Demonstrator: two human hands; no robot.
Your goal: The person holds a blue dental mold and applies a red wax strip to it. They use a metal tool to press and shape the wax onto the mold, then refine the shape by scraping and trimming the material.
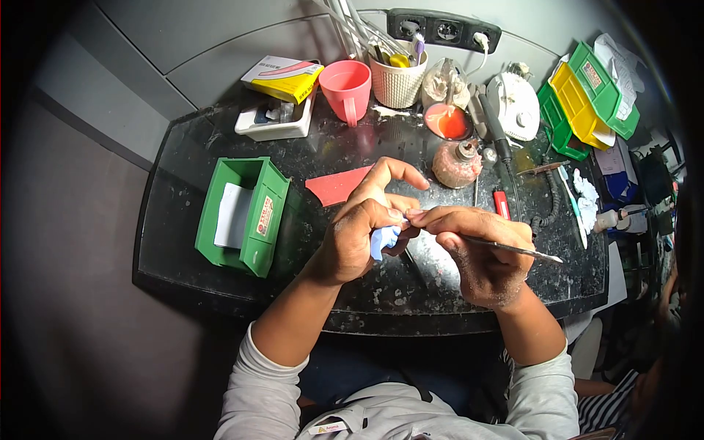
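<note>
My left hand (350,238) is closed in a pinch on a small, crumpled-looking light-blue piece (383,240), with its index finger raised and bent. The piece's full shape is hidden by the fingers. In my right hand (488,257) lies a slim metal carving tool (539,254), its flattened end sticking out to the right past the palm. The right fingertips meet the left thumb at the blue piece, so the tool's working end is hard to make out. Pale dust covers the right wrist. Both hands are above the black worktop (352,304).
To the left stands a green bin (258,238) with white paper inside. Behind my hands lie a pink sheet (334,185) and a pink-crusted burner bottle (456,166). A pink mug (345,84), red lighter (501,204), toothbrush (573,207) and corded handpiece (497,132) surround the work area.
</note>
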